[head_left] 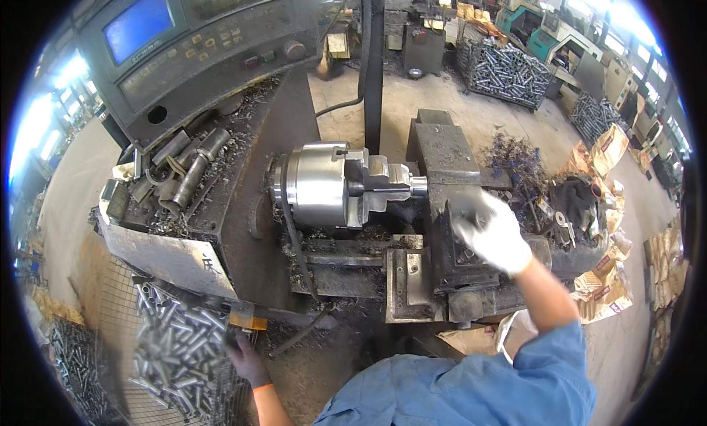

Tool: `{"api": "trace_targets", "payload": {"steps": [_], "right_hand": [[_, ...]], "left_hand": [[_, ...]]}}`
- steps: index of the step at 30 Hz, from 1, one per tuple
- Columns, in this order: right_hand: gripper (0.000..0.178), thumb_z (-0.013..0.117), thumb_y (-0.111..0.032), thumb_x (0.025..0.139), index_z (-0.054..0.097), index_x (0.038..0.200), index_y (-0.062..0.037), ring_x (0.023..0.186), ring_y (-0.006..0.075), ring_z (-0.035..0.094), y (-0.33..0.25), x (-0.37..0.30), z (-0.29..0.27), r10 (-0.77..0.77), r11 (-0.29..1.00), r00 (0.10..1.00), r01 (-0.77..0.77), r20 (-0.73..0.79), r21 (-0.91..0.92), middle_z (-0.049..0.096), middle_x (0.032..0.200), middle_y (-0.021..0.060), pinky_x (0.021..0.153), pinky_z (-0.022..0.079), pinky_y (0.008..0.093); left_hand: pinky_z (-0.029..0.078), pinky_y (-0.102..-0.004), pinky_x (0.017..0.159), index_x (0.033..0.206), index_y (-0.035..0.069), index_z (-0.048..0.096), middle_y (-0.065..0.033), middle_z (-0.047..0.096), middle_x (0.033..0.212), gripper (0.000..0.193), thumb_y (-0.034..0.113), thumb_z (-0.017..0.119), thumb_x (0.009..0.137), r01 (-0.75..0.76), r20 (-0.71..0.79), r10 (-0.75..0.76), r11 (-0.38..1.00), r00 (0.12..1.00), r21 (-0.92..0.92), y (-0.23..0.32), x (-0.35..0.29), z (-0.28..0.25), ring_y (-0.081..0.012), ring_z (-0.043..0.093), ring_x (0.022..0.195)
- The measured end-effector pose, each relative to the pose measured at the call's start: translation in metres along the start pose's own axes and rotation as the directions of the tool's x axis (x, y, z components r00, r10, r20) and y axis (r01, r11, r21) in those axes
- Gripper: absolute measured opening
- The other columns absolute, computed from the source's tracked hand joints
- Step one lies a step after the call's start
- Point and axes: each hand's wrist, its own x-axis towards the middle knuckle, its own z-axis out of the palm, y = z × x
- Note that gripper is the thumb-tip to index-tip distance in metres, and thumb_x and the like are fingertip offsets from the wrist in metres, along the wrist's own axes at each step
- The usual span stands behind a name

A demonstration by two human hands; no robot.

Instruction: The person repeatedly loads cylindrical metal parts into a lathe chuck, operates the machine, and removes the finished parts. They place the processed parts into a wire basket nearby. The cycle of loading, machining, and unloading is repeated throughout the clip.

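Gripping lathe handle (471, 218), two gloved hands

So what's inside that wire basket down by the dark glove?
The wire basket is piled with short shiny metal tubes. The left hand, in a dark glove, reaches in among them. The tubes cover the basket's bottom, so what lies underneath cannot be seen.

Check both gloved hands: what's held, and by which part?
Right hand, white glove, blurred over the dark lathe tool block; a grip cannot be told. Left hand, dark glove, rests at the wire basket of short silver metal tubes; hold unclear.
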Motion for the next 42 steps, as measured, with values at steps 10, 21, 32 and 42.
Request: {"api": "trace_targets", "payload": {"steps": [10,21,32,42], "right_hand": [[0.037,0.077,-0.014,0.095,0.073,0.131,-0.0026,0.108,0.0198,0.074,-0.008,-0.152,0.040,0.346,0.673,0.874,-0.484,0.340,0.560,0.076,0.121,0.0128,0.097,0.062,0.0348],[0.030,0.079,-0.017,0.093,0.079,0.121,-0.0080,0.099,0.0237,0.076,0.045,-0.185,0.053,0.284,0.813,0.893,-0.417,0.348,0.407,0.079,0.110,0.0117,0.092,0.061,0.0358],[0.033,0.076,-0.027,0.095,0.077,0.124,-0.0110,0.097,0.0284,0.076,-0.024,-0.151,0.157,-0.404,0.878,0.628,0.062,0.665,0.475,0.079,0.111,0.0133,0.088,0.062,0.0374],[0.033,0.071,-0.027,0.094,0.077,0.122,-0.0100,0.107,0.0331,0.074,-0.283,-0.321,0.275,-0.809,0.488,-0.121,0.407,0.575,0.772,0.077,0.117,0.0133,0.094,0.060,0.0407]], "left_hand": [[0.053,-0.0561,0.102,0.159,0.005,0.042,-0.0251,0.069,0.127,0.070,0.032,0.065,0.099,-0.935,0.196,0.927,0.273,0.318,0.227,0.357,0.032,0.151,-0.0452,0.067,0.120],[0.057,-0.0552,0.092,0.169,0.019,0.026,-0.0180,0.076,0.124,0.084,0.040,0.066,0.099,-0.771,0.408,0.668,0.434,0.622,0.466,0.441,0.035,0.224,-0.0421,0.074,0.110],[0.056,-0.0499,0.099,0.141,0.021,0.068,-0.0160,0.075,0.128,0.060,0.063,0.055,0.100,-0.145,0.576,-0.342,0.757,0.742,0.637,-0.126,-0.237,-0.047,-0.0361,0.070,0.121],[0.054,-0.0500,0.086,0.112,0.000,0.076,-0.0222,0.077,0.107,0.037,0.032,0.061,0.104,0.850,-0.827,-0.469,0.526,0.309,0.019,-0.358,-0.766,-0.389,-0.0402,0.070,0.092]]}}
